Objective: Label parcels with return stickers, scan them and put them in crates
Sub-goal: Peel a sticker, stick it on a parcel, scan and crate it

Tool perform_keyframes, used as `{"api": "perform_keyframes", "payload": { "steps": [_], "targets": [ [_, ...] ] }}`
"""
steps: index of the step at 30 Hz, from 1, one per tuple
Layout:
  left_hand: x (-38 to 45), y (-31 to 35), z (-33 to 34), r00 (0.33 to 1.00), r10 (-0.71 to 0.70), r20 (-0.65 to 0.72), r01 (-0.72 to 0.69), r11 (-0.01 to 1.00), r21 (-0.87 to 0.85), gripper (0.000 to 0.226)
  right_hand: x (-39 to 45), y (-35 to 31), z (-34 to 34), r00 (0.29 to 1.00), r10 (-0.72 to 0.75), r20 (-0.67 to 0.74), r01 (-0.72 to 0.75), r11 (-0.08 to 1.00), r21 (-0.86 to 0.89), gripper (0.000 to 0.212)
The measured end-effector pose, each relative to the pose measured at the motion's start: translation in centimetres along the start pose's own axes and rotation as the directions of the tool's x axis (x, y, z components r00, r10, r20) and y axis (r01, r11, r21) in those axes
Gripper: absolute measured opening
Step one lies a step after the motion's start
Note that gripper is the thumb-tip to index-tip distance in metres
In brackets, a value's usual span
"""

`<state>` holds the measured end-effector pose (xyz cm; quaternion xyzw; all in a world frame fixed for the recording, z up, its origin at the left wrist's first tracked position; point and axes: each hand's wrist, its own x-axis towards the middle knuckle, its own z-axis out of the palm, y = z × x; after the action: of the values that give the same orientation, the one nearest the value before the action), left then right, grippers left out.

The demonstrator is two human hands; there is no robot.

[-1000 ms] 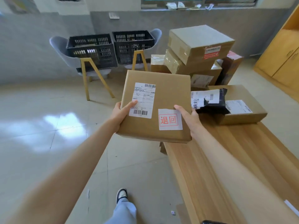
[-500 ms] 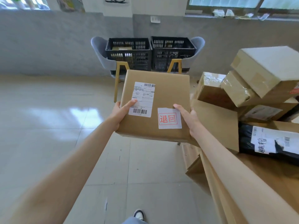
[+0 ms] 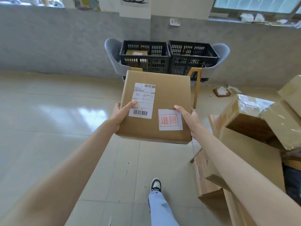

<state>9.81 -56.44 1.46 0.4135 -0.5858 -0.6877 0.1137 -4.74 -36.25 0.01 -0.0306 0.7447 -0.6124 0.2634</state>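
A flat brown cardboard parcel is held in front of me over the floor. It carries a white shipping label and a white return sticker with red characters. My left hand grips its left edge, thumb on the shipping label. My right hand grips its right edge, thumb at the sticker's top corner. Straight ahead, two black crates stand on grey chairs: the left crate holds a brown box, the right crate holds dark items.
Stacked cardboard boxes and flattened cartons crowd the right side. The glossy tiled floor lies between me and the chairs. My foot in a dark shoe is stepping forward. A grey wall runs behind the crates.
The view has swung left and moved forward: the crates are now centred and nearer, and the box pile has slid to the right edge. Both hands keep the same grip on the parcel.
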Motion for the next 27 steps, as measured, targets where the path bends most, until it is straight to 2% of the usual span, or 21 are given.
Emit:
{"api": "perform_keyframes", "payload": {
  "steps": [10, 21, 27],
  "targets": [
    [13.6, 6.9, -0.9, 0.993, 0.002, -0.115, 0.0, 1.0, 0.014, 0.065, 15.4, -5.5, 6.3, 0.994, 0.029, 0.104, -0.033, 0.999, 0.034, 0.088],
    [27.4, 13.3, -0.4, 0.989, -0.031, -0.141, 0.028, 0.999, -0.022, 0.067, 30.0, -11.7, 11.1, 0.991, 0.038, 0.125, -0.039, 0.999, 0.006, 0.087],
    [36.7, 15.9, -1.9, 0.992, -0.038, -0.122, 0.043, 0.998, 0.039, 0.068, 37.1, -13.7, 15.4, 0.994, 0.041, 0.101, -0.043, 0.999, 0.014, 0.089]
  ]
}}
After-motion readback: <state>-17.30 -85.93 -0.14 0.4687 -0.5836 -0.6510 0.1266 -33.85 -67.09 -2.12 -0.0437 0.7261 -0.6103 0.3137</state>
